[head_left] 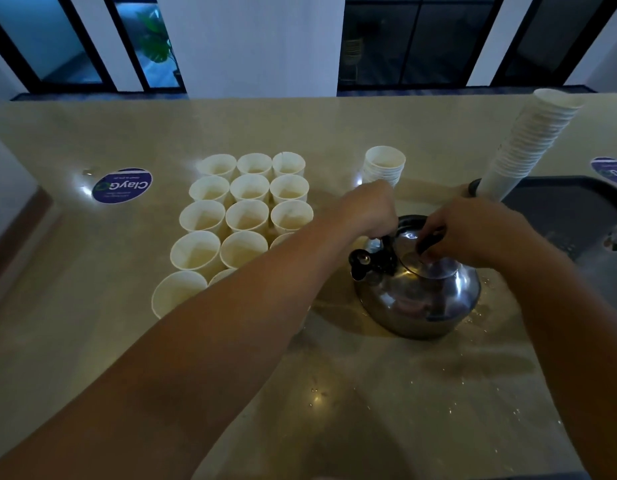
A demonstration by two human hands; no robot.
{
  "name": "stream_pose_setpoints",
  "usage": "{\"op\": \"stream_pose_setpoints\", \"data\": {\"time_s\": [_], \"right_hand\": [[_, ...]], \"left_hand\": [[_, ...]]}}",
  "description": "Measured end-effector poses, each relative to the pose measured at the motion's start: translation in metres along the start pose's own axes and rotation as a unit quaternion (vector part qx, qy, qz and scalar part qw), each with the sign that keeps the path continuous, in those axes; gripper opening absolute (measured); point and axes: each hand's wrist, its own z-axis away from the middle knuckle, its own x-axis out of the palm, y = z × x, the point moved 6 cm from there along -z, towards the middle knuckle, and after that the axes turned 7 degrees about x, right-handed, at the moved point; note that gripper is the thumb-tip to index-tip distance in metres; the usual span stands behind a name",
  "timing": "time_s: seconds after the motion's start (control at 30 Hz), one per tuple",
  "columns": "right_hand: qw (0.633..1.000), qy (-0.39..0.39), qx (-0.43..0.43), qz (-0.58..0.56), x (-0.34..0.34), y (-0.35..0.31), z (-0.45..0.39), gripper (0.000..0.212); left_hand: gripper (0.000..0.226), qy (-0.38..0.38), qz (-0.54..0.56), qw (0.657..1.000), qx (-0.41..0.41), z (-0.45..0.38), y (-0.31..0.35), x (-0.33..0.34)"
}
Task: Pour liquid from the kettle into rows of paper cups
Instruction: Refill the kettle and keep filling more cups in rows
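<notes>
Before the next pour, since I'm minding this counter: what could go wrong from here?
The left forearm reaches over the near paper cups; a swing could topple them. Droplets already lie on the counter around the kettle, so it may slide. The right hand is at the lid knob; a loose lid could slip when tipped.

Kettle (418, 292): steel, on beige counter (92, 341).
Left hand (366, 209): gripping handle.
Right hand (473, 230): pinching lid knob (427, 244).
Paper cups (244, 220): rows, left of kettle.
</notes>
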Motion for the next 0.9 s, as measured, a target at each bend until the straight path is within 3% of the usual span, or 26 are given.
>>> {"op": "stream_pose_setpoints", "data": {"time_s": [0.17,0.3,0.33,0.4,0.5,0.73,0.9], "right_hand": [[0.999,-0.02,0.017,-0.018,0.003,0.011,0.013,0.025],[0.993,-0.063,0.033,-0.097,0.009,0.024,0.025,0.05],[0.987,-0.048,0.036,-0.15,0.007,0.028,0.027,0.048],[0.965,0.052,0.047,-0.253,-0.002,0.036,0.032,0.027],[0.932,0.186,0.032,-0.31,-0.007,0.036,0.038,0.015],[0.913,0.226,-0.04,-0.337,0.001,0.023,0.035,0.011],[0.915,0.209,-0.014,-0.345,-0.001,0.015,0.033,0.008]], "left_hand": [[0.029,-0.024,0.063,0.997,0.033,0.016,0.012,-0.001],[0.03,-0.003,0.113,0.993,0.047,0.025,0.024,-0.009],[0.027,0.001,0.112,0.992,0.055,0.026,0.028,-0.011],[0.019,0.01,0.111,0.991,0.072,0.028,0.035,-0.013],[0.024,0.025,0.092,0.992,0.083,0.03,0.041,-0.01],[0.036,0.1,0.107,0.983,0.113,0.056,0.033,-0.008],[0.034,0.183,0.164,0.961,0.13,0.091,0.027,-0.013]]}}
